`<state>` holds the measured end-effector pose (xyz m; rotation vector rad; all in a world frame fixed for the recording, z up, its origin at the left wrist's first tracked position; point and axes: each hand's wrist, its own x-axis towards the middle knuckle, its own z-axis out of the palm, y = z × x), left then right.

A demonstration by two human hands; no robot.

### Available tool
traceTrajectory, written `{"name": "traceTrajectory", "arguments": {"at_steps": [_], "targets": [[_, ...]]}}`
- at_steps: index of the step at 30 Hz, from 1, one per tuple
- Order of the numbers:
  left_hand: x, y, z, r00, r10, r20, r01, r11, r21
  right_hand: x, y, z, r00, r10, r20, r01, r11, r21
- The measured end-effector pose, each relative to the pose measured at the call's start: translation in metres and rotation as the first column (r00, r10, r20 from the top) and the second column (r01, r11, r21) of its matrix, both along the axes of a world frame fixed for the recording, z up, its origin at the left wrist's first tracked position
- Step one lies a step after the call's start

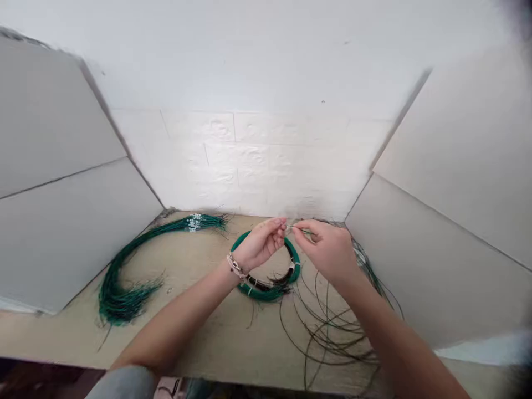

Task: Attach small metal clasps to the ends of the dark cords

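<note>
My left hand [266, 242] is raised over the middle of the table, its fingertips pinched together. Facing it, my right hand [326, 246] pinches a thin green wire [290, 226], which spans the small gap between the two sets of fingertips. Whatever lies right at the fingertips is too small to make out. Below my hands a coil of green and black wire [268, 293], bound with white ties, lies on the table. Under my right forearm, loose dark wires [328, 341] spread in loops.
A long curved bundle of green wires [116, 277] with white connectors [194, 222] at one end lies on the left of the wooden table [199, 332]. Grey panels [83, 238] stand at left and right, and a white brick-patterned wall [253, 160] closes the back.
</note>
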<state>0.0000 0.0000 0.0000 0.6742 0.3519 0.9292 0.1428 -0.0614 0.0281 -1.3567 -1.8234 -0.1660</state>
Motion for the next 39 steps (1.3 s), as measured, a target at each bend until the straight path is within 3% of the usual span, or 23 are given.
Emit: {"name": "traceTrajectory", "arguments": {"at_steps": [8,14,30,39], "targets": [[-0.0014,-0.0028,-0.0013,0.998,-0.054,0.009,0.054,0.998,-0.018,0.0,-0.0011,-0.0022,0.999,-0.03,-0.01,0.03,0.998,0.046],[-0.0022,-0.0035,-0.0029,0.999,-0.03,-0.01,0.03,0.999,-0.023,-0.0004,0.0002,-0.0035,0.999,-0.05,-0.005,0.05,0.997,0.062],[0.0001,-0.0055,-0.0038,0.988,-0.098,0.116,0.099,0.995,-0.005,-0.001,-0.0026,-0.0031,0.999,-0.054,0.0,0.054,0.996,0.076],[-0.0006,-0.0056,-0.0045,0.994,-0.071,0.079,0.071,0.997,0.003,-0.0012,-0.0039,-0.0022,0.997,-0.076,0.018,0.074,0.994,0.075]]}}
